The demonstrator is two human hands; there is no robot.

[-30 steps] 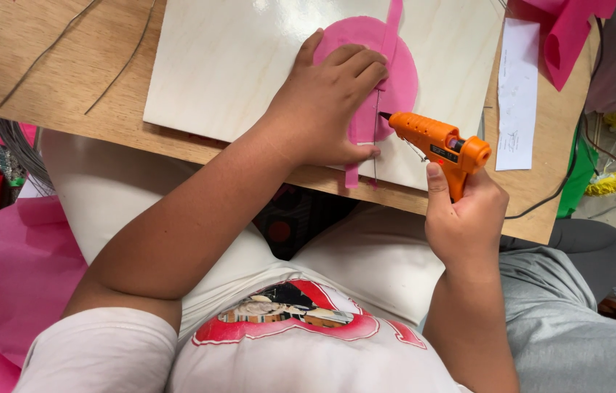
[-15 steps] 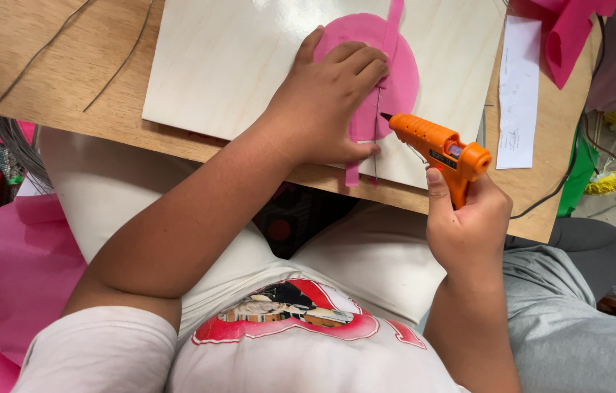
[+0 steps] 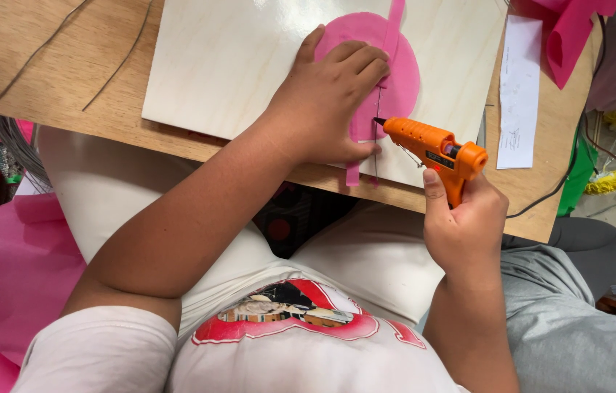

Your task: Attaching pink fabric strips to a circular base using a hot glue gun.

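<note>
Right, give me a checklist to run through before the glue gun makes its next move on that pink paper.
1. Right hand grips the orange glue gun by its handle: ok.
2. Nozzle tip at the thin wire that lies along the pink strip: ok.
3. Left hand presses the pink paper circle flat on the pale board: ok.
4. Left fingers well away from the nozzle: not ok, the thumb lies close beside it.
5. Glue coming out at the tip: cannot tell.
6. Board fully on the wooden table: ok.
</note>
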